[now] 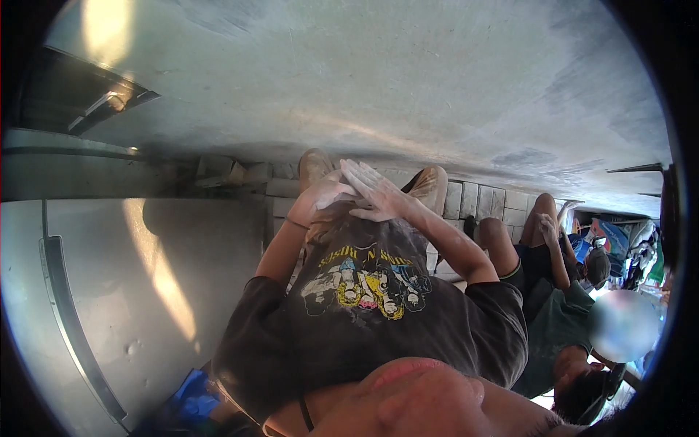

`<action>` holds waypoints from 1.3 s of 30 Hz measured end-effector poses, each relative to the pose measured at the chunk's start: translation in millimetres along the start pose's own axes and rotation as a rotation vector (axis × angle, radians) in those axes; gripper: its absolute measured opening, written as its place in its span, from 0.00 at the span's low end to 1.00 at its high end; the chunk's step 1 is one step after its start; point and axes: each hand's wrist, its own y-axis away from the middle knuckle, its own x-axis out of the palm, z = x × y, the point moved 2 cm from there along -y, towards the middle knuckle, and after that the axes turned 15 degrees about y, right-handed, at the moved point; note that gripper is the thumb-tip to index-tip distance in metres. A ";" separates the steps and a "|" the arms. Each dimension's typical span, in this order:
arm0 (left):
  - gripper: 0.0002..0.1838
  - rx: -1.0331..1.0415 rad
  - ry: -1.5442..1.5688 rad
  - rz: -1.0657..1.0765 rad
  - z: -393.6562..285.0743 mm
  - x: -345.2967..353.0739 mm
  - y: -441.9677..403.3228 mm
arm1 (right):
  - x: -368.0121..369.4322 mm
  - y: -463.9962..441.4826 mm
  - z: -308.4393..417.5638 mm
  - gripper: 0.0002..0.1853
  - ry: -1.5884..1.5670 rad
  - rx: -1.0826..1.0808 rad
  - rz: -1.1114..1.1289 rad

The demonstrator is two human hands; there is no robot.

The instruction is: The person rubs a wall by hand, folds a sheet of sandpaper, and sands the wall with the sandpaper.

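Observation:
My right hand, dusted with whitish powder, lies across my lap with its fingers stretched out and a little apart. It touches my left hand, which carries the same pale dust and has a thin dark band at the wrist. The left hand's fingers lie flat, partly hidden under the right hand. No object shows in either hand. Close around them are the dusty knees of my trousers and my dark printed T-shirt.
A dented metal cabinet with a long handle stands at my left. In front runs a smooth grey-green surface. Pale bricks or tiles lie below it. At my right sits another person with bent knees; another dark-haired head shows beyond.

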 end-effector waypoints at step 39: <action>0.28 0.168 -0.375 0.001 37.8 0.4 -18.8 | 49.8 15.5 -6.6 0.47 0.173 0.386 -0.253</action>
